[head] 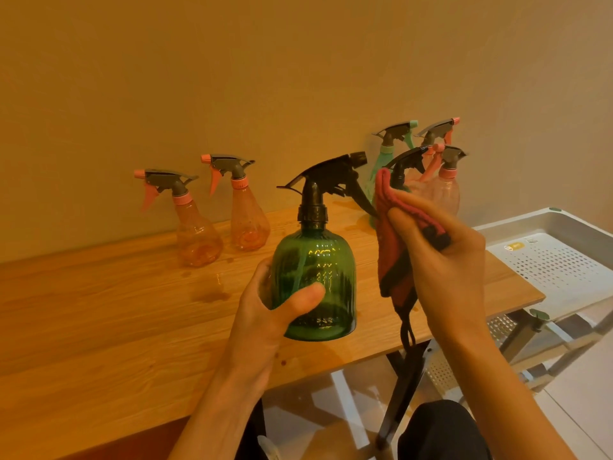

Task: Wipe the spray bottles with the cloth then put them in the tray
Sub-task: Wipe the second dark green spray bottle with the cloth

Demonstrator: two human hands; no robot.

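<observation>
The left hand (pixel 265 313) grips the green spray bottle (pixel 315 280) upright above the wooden table (pixel 99 313). Right of the bottle, the right hand (pixel 444 260) pinches the red cloth (pixel 391 247), apart from it. The white tray (pixel 557 260) sits beyond the table's right end.

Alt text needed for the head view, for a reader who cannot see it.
The left hand grips a green spray bottle above a wooden table; the right hand holds a red cloth beside it. More spray bottles stand behind, and a white tray sits right.
</observation>
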